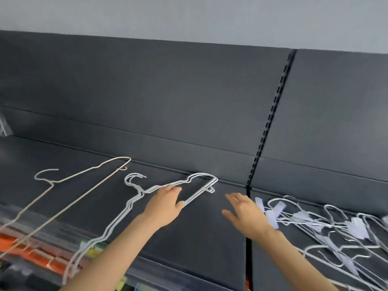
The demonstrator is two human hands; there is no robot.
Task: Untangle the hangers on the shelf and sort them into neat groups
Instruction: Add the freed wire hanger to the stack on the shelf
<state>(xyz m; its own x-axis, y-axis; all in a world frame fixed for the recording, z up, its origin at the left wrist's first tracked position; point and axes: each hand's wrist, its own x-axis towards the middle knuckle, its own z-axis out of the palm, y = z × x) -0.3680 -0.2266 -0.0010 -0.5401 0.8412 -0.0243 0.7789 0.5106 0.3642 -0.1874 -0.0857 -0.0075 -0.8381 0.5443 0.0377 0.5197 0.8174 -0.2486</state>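
Hangers lie in three places on the dark shelf (210,238). In the middle of the frame there is a small stack of white hangers (200,192), lying flat with their hooks pointing to the upper left. My left hand (165,204) rests on this stack with the fingers nearly straight over the upper wires and the thumb against the long bar. At the left lies one cream hanger (51,182), apart from the stack. At the lower right is a tangled pile of hangers (327,227) with white tags. My right hand (245,213) is at the left edge of this pile, fingers spread and holding nothing; I cannot tell if it touches a tag.
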